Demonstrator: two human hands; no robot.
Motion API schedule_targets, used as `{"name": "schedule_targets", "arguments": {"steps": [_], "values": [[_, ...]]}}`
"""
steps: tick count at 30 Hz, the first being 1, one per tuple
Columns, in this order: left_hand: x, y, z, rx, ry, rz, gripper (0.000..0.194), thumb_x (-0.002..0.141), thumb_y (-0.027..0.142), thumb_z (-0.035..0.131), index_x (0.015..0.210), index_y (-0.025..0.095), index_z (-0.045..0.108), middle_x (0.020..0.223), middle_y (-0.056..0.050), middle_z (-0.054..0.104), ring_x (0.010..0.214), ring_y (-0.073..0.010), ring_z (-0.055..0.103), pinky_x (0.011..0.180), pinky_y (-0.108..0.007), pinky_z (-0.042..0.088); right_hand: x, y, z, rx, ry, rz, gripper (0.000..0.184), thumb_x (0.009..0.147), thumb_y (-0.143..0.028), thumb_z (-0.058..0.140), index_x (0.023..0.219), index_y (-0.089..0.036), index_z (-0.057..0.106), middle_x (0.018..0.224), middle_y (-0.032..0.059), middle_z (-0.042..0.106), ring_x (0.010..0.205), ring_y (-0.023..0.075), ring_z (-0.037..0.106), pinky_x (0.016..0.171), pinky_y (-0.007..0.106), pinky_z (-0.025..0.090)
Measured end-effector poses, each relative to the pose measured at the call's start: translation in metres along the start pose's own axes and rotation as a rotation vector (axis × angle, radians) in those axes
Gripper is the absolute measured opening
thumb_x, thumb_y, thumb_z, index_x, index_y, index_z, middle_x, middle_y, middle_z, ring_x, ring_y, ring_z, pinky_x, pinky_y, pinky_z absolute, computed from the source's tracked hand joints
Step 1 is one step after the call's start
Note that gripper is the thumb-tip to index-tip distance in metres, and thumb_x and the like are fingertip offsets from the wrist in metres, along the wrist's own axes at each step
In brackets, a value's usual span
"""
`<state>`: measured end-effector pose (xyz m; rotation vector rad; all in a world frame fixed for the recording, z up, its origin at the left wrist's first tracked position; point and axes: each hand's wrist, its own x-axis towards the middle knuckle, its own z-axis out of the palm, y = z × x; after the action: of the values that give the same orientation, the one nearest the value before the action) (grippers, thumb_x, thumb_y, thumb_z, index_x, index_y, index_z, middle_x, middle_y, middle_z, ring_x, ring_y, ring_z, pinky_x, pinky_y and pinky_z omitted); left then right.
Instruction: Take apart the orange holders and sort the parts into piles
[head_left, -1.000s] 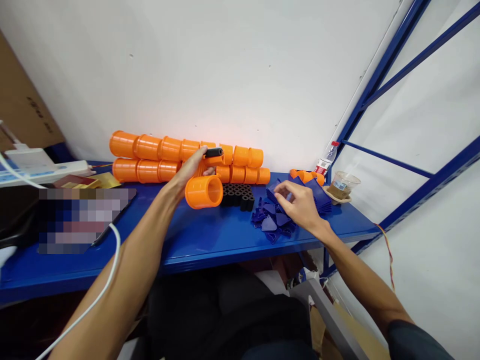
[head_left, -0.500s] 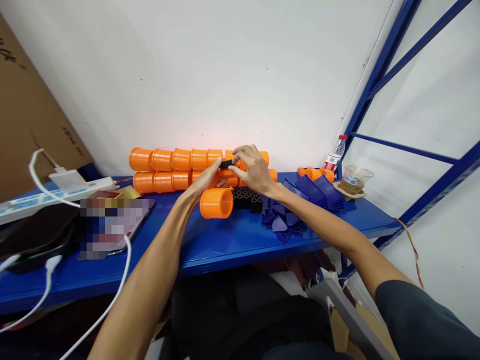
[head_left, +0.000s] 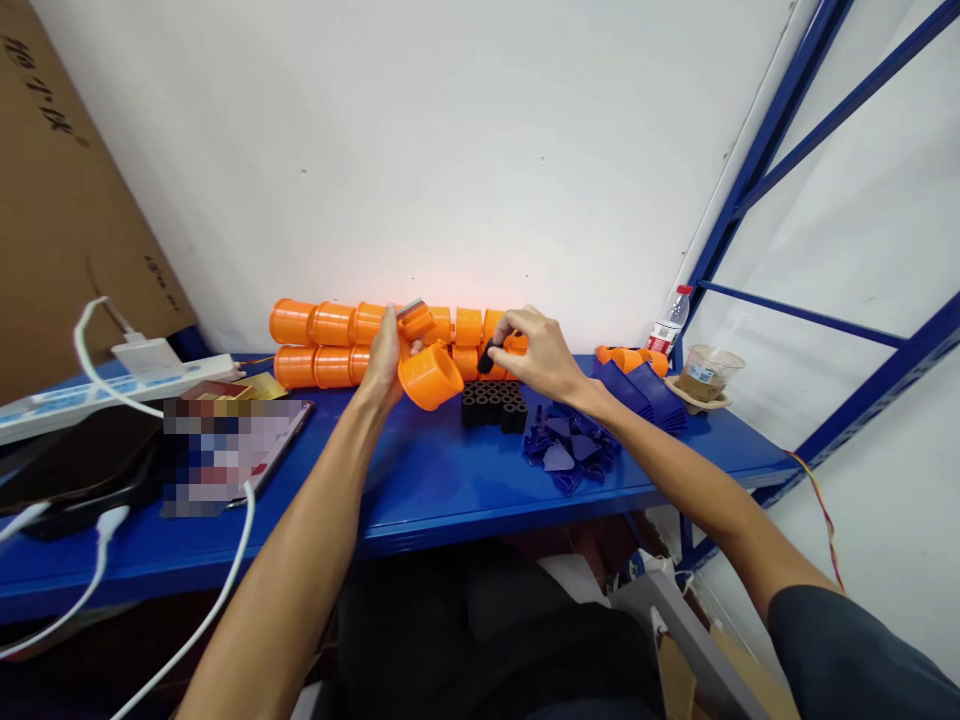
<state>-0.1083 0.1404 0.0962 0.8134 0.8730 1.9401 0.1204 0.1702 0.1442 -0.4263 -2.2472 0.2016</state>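
My left hand (head_left: 385,362) is closed round an orange plastic part (head_left: 430,378), whose round cup-like end is tilted to the right. A narrower orange piece (head_left: 416,320) with a grey strip along its edge rises above the fingers; whether it joins the cup is hidden. Between the fingertips of my right hand (head_left: 538,350) is a short black cylinder (head_left: 489,356), apart from the orange part. Below it, several black hollow cylinders (head_left: 491,405) stand packed together on the blue table (head_left: 435,480). Rows of orange cups (head_left: 334,324) lie behind both hands, against the wall.
Dark blue plastic pieces (head_left: 570,448) are heaped right of the black cylinders, beside blue sheets (head_left: 652,395). A bottle (head_left: 670,320) and a plastic cup (head_left: 706,372) stand at the right. A power strip (head_left: 127,390), phone (head_left: 277,450) and white cables occupy the left.
My right hand has moved right and slightly down with the black cylinder, away from the orange part. My left hand has shifted left, and the orange part has tipped. The view has shifted slightly.
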Motion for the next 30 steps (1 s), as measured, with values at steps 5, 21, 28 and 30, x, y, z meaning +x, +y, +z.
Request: {"name": "schedule_targets", "arguments": {"steps": [5, 21, 28, 30], "values": [[-0.001, 0.000, 0.000, -0.004, -0.010, 0.012, 0.041, 0.104, 0.059, 0.053, 0.085, 0.023, 0.051, 0.051, 0.006, 0.044, 0.037, -0.0080, 0.041, 0.041, -0.017, 0.039, -0.021, 0.003, 0.013, -0.035, -0.265, 0.034, 0.016, 0.080, -0.009, 0.071, 0.078, -0.020, 0.060, 0.086, 0.0024, 0.068, 0.088, 0.0195, 0.057, 0.081, 0.033, 0.042], [-0.006, 0.002, 0.002, -0.003, -0.016, -0.032, 0.039, 0.104, 0.059, 0.051, 0.086, 0.024, 0.050, 0.053, 0.006, 0.040, 0.037, -0.0085, 0.038, 0.041, -0.018, 0.039, -0.052, 0.034, 0.035, -0.103, -0.336, 0.048, 0.014, 0.085, -0.011, 0.075, 0.081, -0.019, 0.064, 0.105, 0.0081, 0.067, 0.107, 0.0256, 0.058, 0.099, 0.041, 0.045], [-0.004, 0.000, 0.003, -0.026, 0.012, -0.033, 0.039, 0.106, 0.056, 0.048, 0.087, 0.023, 0.053, 0.052, 0.006, 0.038, 0.037, -0.0088, 0.037, 0.041, -0.019, 0.038, -0.055, 0.035, 0.036, -0.121, -0.348, 0.048, 0.013, 0.088, -0.014, 0.076, 0.083, -0.018, 0.065, 0.108, 0.0098, 0.068, 0.110, 0.0264, 0.059, 0.098, 0.041, 0.046], [-0.003, -0.002, 0.002, -0.035, 0.015, -0.024, 0.041, 0.105, 0.058, 0.050, 0.087, 0.022, 0.052, 0.052, 0.007, 0.039, 0.036, -0.0085, 0.037, 0.040, -0.018, 0.037, -0.055, 0.035, 0.038, -0.133, -0.352, 0.043, 0.013, 0.088, -0.015, 0.076, 0.083, -0.018, 0.065, 0.107, 0.0095, 0.068, 0.110, 0.0261, 0.058, 0.098, 0.041, 0.046]]}}
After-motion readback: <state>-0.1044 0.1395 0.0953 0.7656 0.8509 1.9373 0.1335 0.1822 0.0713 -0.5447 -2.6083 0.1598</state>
